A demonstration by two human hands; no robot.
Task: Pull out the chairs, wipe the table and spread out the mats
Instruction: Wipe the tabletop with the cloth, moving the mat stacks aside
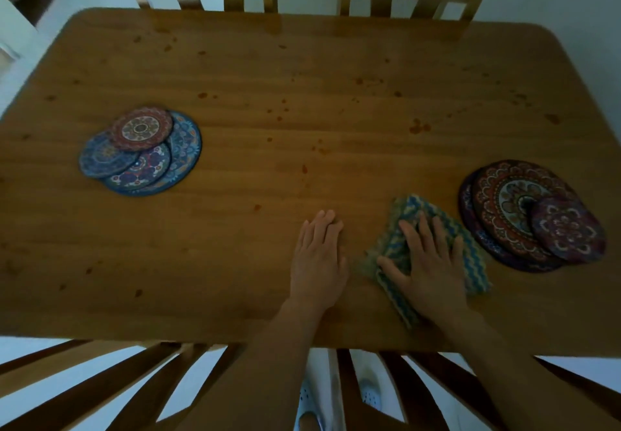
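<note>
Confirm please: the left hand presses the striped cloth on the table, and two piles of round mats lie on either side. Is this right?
Not quite. In the head view it is the right hand that presses the striped cloth; the left hand lies flat on the bare table. The two piles of round mats do lie on either side.

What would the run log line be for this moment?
phase: wiping | right hand: pressing cloth | left hand: flat on table | mats: stacked

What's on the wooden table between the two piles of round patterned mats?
In the head view: both hands, the left hand flat on wood, the right hand on the striped cloth.
</note>
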